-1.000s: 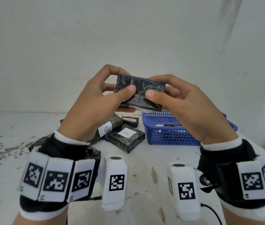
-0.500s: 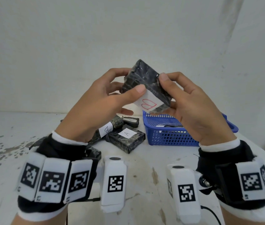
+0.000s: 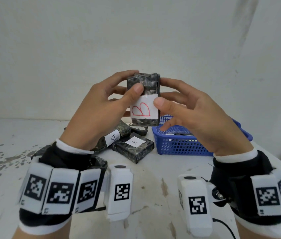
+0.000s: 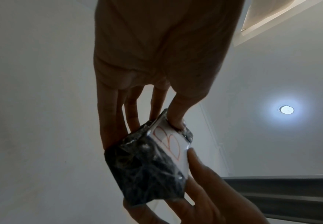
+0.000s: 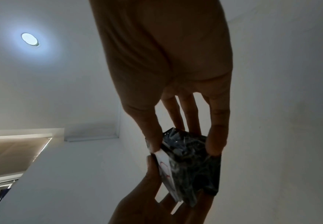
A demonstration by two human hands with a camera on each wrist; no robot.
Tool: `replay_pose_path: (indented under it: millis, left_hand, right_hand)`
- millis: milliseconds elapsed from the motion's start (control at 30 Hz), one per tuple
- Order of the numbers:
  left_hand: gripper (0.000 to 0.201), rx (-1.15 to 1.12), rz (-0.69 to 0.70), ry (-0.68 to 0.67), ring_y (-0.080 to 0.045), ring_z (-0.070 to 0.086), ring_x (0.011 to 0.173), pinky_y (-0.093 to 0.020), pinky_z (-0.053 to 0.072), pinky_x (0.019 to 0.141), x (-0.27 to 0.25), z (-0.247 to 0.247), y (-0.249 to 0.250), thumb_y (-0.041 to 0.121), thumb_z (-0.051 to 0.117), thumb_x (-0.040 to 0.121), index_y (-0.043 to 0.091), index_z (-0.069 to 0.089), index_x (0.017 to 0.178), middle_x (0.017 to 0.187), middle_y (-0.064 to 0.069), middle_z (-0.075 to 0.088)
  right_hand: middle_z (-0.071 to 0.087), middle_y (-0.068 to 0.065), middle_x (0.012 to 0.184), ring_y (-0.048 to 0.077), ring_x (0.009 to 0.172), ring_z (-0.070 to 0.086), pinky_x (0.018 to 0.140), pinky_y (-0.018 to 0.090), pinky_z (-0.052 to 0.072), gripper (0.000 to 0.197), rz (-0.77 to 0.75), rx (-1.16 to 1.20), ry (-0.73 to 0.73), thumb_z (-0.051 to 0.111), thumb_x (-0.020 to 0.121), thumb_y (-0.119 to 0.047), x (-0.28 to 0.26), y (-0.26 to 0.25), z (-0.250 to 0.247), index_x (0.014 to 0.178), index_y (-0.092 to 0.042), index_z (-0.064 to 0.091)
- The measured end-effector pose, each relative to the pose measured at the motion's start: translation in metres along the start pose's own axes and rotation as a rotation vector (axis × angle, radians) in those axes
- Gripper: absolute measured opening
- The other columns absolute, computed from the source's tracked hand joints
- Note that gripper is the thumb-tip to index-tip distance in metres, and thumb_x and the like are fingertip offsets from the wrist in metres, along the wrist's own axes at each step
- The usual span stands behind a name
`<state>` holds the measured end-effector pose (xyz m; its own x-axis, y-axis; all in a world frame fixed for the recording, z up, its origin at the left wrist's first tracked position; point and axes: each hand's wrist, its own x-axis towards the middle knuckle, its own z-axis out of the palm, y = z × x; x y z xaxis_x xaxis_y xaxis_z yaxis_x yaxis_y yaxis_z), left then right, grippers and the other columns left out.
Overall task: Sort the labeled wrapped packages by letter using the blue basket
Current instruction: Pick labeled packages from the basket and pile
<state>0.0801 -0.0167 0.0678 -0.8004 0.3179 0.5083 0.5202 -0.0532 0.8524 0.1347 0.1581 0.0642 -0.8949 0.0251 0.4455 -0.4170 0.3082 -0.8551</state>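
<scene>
Both hands hold a dark wrapped package upright at chest height, above the table. Its white label with a red letter B faces me. My left hand pinches it from the left, thumb on the front. My right hand pinches it from the right, thumb on the label's edge. The same package shows in the left wrist view and again, as the package, in the right wrist view. The blue basket stands on the table below, to the right.
On the white table lie more wrapped packages: one labelled A, one labelled B, and a small one behind. Something dark lies inside the basket. Another dark package is partly hidden behind my left wrist.
The package has been turned in both hands from lying flat with its plain side toward me to standing upright with the B label facing me.
</scene>
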Motion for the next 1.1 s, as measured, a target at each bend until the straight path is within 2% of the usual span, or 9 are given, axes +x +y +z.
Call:
replay_pose_path:
  millis: [100,200,333,467,667,733,933,1033,1100]
  left_hand:
    - [0.035,0.019,0.016,-0.004,-0.018,0.072,0.081,-0.041,0.06,0.083,0.001,-0.001,-0.003,0.023,0.076,0.082,0.031,0.066,0.115,0.099,0.002,0.067]
    - [0.041,0.026,0.01,-0.044,-0.024,0.073,0.087,-0.053,0.057,0.085,-0.001,0.001,-0.002,0.032,0.076,0.074,0.035,0.065,0.114,0.1,0.01,0.068]
    - [0.046,-0.027,-0.02,-0.108,-0.013,0.072,0.091,-0.048,0.06,0.079,-0.004,0.003,0.003,0.041,0.072,0.071,0.033,0.063,0.115,0.104,0.005,0.068]
    - [0.037,-0.078,-0.057,-0.119,-0.022,0.071,0.096,-0.047,0.06,0.078,-0.004,0.003,0.006,0.042,0.072,0.077,0.028,0.065,0.111,0.105,-0.013,0.068]
    - [0.026,-0.071,-0.09,-0.073,-0.02,0.069,0.091,-0.05,0.058,0.083,-0.002,0.005,0.003,0.032,0.071,0.081,0.017,0.066,0.101,0.1,-0.01,0.068]
    - [0.018,-0.078,-0.084,-0.064,-0.021,0.068,0.087,-0.051,0.058,0.085,-0.002,0.005,0.004,0.03,0.07,0.081,0.017,0.065,0.092,0.095,-0.011,0.067]
    - [0.011,-0.07,-0.059,-0.055,-0.02,0.068,0.083,-0.05,0.056,0.088,-0.004,0.006,0.006,0.028,0.063,0.09,0.017,0.063,0.09,0.088,-0.008,0.068]
    - [0.028,-0.02,-0.07,-0.054,-0.024,0.069,0.093,-0.047,0.058,0.086,-0.005,0.006,0.007,0.051,0.061,0.088,0.024,0.068,0.09,0.098,-0.008,0.07]
    - [0.037,-0.017,-0.124,-0.073,-0.029,0.069,0.097,-0.043,0.06,0.079,-0.005,0.006,0.008,0.06,0.053,0.089,0.028,0.068,0.1,0.108,-0.006,0.067]
  right_hand:
    - [0.074,0.0,0.116,0.025,0.099,0.073,0.068,0.039,0.062,0.059,0.058,0.043,-0.018,0.066,0.078,-0.044,-0.001,-0.002,0.001,0.135,-0.032,0.059]
    - [0.076,0.003,0.108,0.035,0.093,0.074,0.065,0.039,0.062,0.044,0.077,0.117,0.009,0.066,0.081,-0.042,-0.001,-0.004,0.002,0.124,-0.031,0.064]
    - [0.074,0.008,0.11,0.036,0.093,0.074,0.068,0.04,0.061,0.046,0.067,0.154,0.029,0.068,0.079,-0.039,-0.001,-0.004,0.0,0.124,-0.029,0.064]
    - [0.073,0.007,0.113,0.028,0.092,0.075,0.069,0.035,0.06,0.034,0.046,0.147,0.019,0.065,0.092,-0.026,-0.001,-0.004,0.001,0.126,-0.026,0.063]
    - [0.071,0.007,0.118,0.025,0.096,0.075,0.074,0.04,0.061,0.03,0.021,0.137,0.026,0.067,0.091,-0.024,0.0,-0.001,0.003,0.121,-0.025,0.065]
    - [0.072,0.008,0.114,0.025,0.094,0.075,0.074,0.039,0.061,0.032,0.024,0.136,0.043,0.068,0.087,-0.029,0.0,-0.001,0.003,0.118,-0.025,0.066]
    - [0.073,0.015,0.112,0.028,0.097,0.074,0.078,0.04,0.061,0.035,0.023,0.122,0.055,0.071,0.085,-0.035,0.001,0.001,0.004,0.118,-0.024,0.066]
    - [0.072,0.014,0.112,0.025,0.097,0.074,0.082,0.041,0.061,0.023,-0.015,0.119,0.045,0.073,0.09,-0.023,0.002,0.004,0.003,0.112,-0.025,0.066]
    - [0.07,0.004,0.118,0.021,0.099,0.073,0.086,0.037,0.059,0.025,-0.078,0.11,0.039,0.073,0.086,-0.019,0.002,0.006,0.001,0.108,-0.028,0.066]
